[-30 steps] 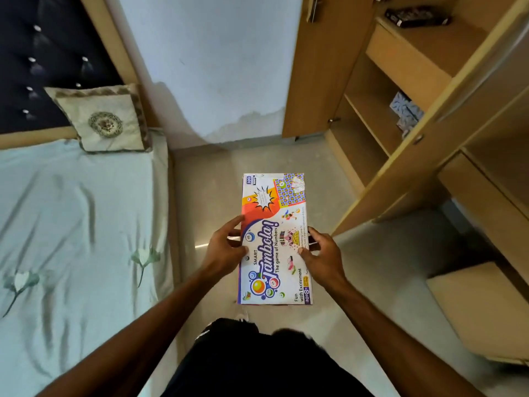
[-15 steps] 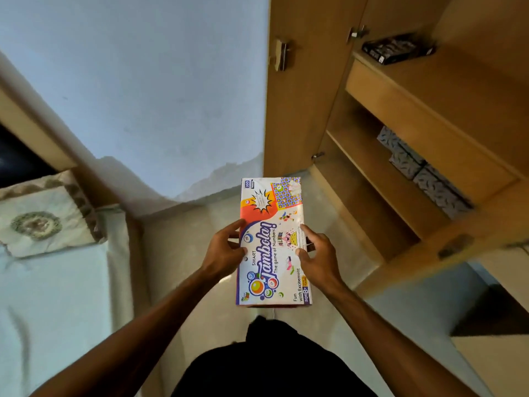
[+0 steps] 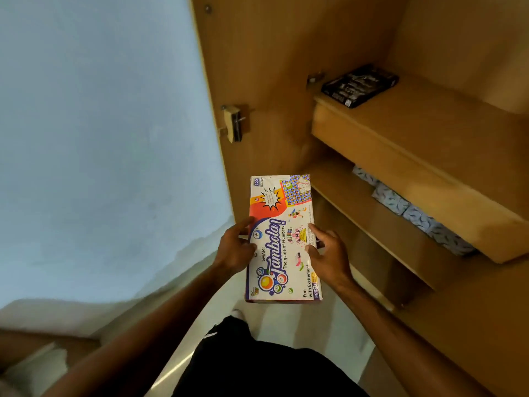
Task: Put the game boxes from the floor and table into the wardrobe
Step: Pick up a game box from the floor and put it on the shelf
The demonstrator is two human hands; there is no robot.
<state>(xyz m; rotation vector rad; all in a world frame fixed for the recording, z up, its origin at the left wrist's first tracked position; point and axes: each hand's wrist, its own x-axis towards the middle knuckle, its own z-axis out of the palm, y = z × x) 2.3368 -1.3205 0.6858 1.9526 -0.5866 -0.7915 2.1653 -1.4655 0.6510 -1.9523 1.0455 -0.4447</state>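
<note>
While one black rectangular game box (image 3: 359,85) was seen shelved in the light wooden wardrobe (image 3: 429,130) beyond the hands, a colourful flat cardboard game box (image 3: 282,239) was gripped by its long edges in the left hand (image 3: 236,250) and right hand (image 3: 329,256), not yet stowed.

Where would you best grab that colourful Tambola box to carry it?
By its two long edges near the middle, one hand from each side, as here: the left hand and right hand pinch the Tambola box there, thumbs on top. It is flat, thin and long, held face up, so a mid-length grip probably keeps it balanced.
</note>
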